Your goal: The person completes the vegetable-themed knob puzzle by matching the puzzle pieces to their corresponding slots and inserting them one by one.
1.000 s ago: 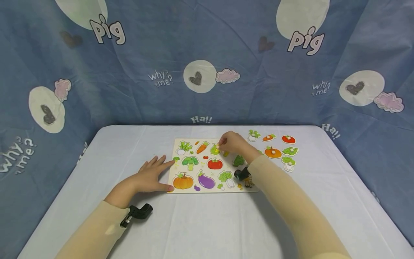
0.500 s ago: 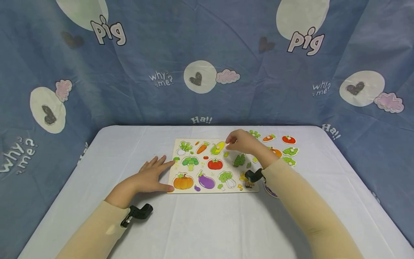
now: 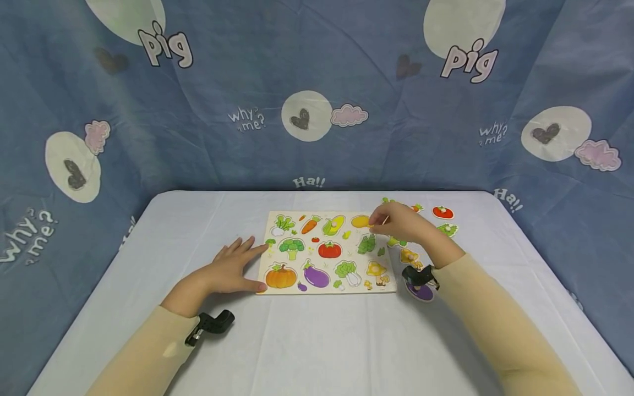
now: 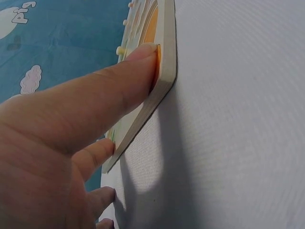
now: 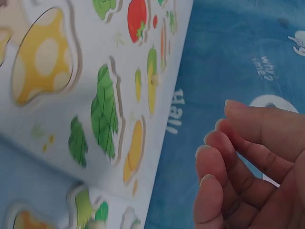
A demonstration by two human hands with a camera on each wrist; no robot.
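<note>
My left hand (image 3: 230,269) is spread at the left edge of a wooden vegetable puzzle board (image 3: 356,290). Its thumb (image 4: 128,78) presses on the board's near corner in the left wrist view. A corn piece (image 3: 334,225) with a small knob sits in the board's upper row. My right hand (image 3: 401,223) hovers over the upper right corner, close to a yellow oval picture (image 3: 360,221). In the right wrist view its fingers are loosely bent, with a gap between thumb and fingertips and nothing held.
Loose knobbed pieces lie right of the board, among them a tomato (image 3: 443,212), a mushroom (image 3: 409,256) and an eggplant (image 3: 421,291). My right forearm and hand cover some of them. A blue printed cloth (image 3: 317,157) hangs behind the white table (image 3: 317,346).
My right hand has let go of the corn piece, leaving it on the board, and moved right to the board's corner. The left hand has stayed put.
</note>
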